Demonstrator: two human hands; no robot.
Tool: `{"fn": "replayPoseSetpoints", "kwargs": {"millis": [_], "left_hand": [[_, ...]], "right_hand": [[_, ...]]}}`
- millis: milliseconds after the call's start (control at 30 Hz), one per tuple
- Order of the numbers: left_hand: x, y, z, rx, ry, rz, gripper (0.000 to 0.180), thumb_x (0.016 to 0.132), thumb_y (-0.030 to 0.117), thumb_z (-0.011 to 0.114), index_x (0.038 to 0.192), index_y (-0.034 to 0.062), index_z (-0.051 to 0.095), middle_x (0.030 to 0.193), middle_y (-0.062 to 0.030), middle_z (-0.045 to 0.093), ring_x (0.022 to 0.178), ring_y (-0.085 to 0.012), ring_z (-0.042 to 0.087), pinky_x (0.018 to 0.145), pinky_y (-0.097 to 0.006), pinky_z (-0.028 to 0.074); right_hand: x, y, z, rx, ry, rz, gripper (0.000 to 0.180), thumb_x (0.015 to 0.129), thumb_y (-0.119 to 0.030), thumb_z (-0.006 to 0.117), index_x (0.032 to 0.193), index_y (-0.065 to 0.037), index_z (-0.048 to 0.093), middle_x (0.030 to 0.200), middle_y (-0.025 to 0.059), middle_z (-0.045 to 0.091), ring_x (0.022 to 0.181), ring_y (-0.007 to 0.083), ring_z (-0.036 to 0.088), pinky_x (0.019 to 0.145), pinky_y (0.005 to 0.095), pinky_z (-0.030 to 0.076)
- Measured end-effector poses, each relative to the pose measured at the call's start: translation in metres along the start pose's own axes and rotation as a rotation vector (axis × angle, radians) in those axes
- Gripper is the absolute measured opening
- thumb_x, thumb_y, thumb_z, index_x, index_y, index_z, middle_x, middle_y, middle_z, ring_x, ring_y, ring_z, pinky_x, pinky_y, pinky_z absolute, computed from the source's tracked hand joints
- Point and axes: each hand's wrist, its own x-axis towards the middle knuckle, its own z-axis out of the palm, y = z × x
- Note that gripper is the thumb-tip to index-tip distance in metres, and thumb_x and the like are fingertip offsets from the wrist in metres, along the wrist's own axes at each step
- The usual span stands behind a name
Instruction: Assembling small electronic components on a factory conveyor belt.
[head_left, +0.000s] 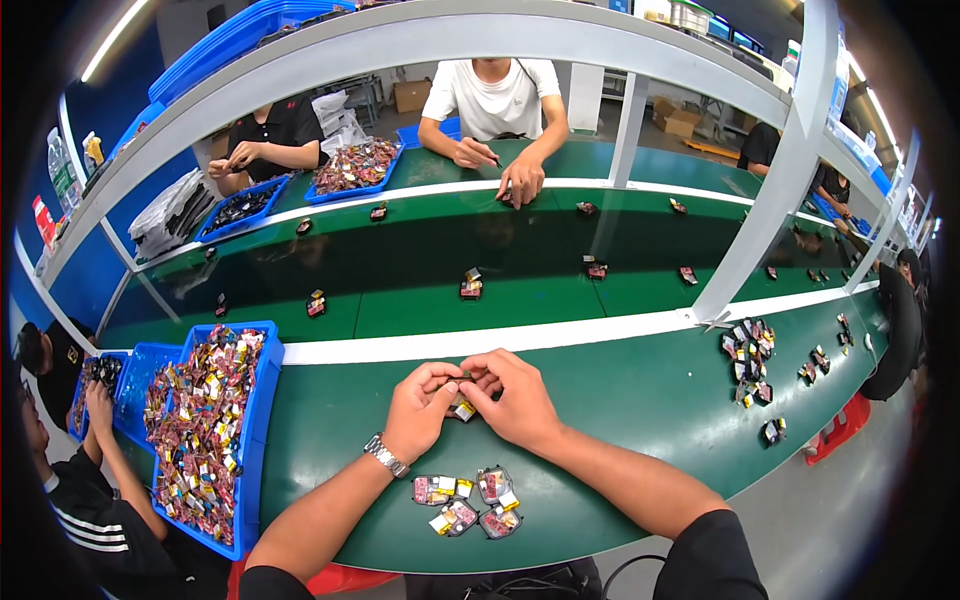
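Note:
My left hand point(420, 408) and my right hand point(515, 398) meet over the green bench, both pinching one small part point(462, 408) with a yellow end between the fingertips. A metal watch point(385, 455) sits on my left wrist. Just below my hands lie several small red and yellow parts point(468, 503) in a loose group on the bench. A blue tray point(262, 400) heaped with the same kind of parts stands to my left.
A green conveyor belt point(420, 270) runs across the middle carrying scattered parts. Several loose parts point(748, 358) lie at the right. Other people work across the belt and at my left, beside more blue trays point(355, 170). A white frame post point(775, 180) rises at the right.

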Motion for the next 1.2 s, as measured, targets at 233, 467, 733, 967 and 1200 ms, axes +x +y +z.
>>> {"fn": "replayPoseSetpoints", "kwargs": {"millis": [233, 467, 733, 967, 1200], "left_hand": [[0.001, 0.004, 0.002, 0.014, -0.01, 0.018, 0.017, 0.099, 0.006, 0.052, 0.114, 0.0016, 0.057, 0.105, -0.005, 0.066, 0.093, -0.0078, 0.063, 0.074, -0.023, 0.053], [-0.001, 0.007, 0.001, -0.067, -0.004, 0.019, 0.029, 0.099, 0.005, 0.051, 0.127, 0.0021, 0.049, 0.124, -0.0133, 0.061, 0.107, -0.0161, 0.063, 0.085, -0.029, 0.055], [0.004, 0.003, -0.006, -0.152, -0.163, 0.007, 0.036, 0.097, 0.007, 0.054, 0.131, -0.0017, 0.046, 0.138, -0.0192, 0.051, 0.122, -0.0279, 0.056, 0.096, -0.039, 0.054], [0.003, 0.0, -0.009, -0.07, -0.202, 0.0, 0.029, 0.097, 0.007, 0.053, 0.125, -0.0024, 0.052, 0.128, -0.0165, 0.058, 0.117, -0.0235, 0.06, 0.092, -0.035, 0.055], [0.006, 0.002, -0.008, -0.063, -0.241, 0.014, 0.029, 0.097, 0.006, 0.053, 0.125, -0.0027, 0.052, 0.127, -0.0178, 0.059, 0.114, -0.0246, 0.062, 0.09, -0.035, 0.056]], "right_hand": [[0.003, -0.001, -0.003, -0.02, -0.01, -0.023, 0.024, 0.084, 0.0, 0.071, 0.106, 0.001, 0.062, 0.093, 0.0085, 0.062, 0.073, 0.0126, 0.064, 0.064, 0.0249, 0.054], [0.021, 0.0, -0.018, 0.037, -0.121, -0.029, 0.017, 0.084, -0.002, 0.071, 0.101, -0.001, 0.066, 0.092, 0.0084, 0.064, 0.076, 0.014, 0.065, 0.069, 0.0262, 0.054], [0.086, 0.109, -0.128, -0.346, 0.34, 0.354, 0.014, 0.079, -0.01, 0.077, 0.089, -0.002, 0.072, 0.085, 0.0086, 0.071, 0.07, 0.0157, 0.068, 0.067, 0.029, 0.054], [0.097, 0.134, -0.159, -0.91, 0.568, 0.262, 0.036, 0.077, -0.028, 0.076, 0.1, -0.001, 0.067, 0.101, 0.017, 0.063, 0.096, 0.0339, 0.059, 0.087, 0.0414, 0.049], [0.101, 0.159, -0.178, -0.96, 0.495, 0.509, 0.045, 0.077, -0.024, 0.076, 0.111, 0.002, 0.063, 0.108, 0.0185, 0.062, 0.102, 0.0355, 0.059, 0.09, 0.0437, 0.049]]}}
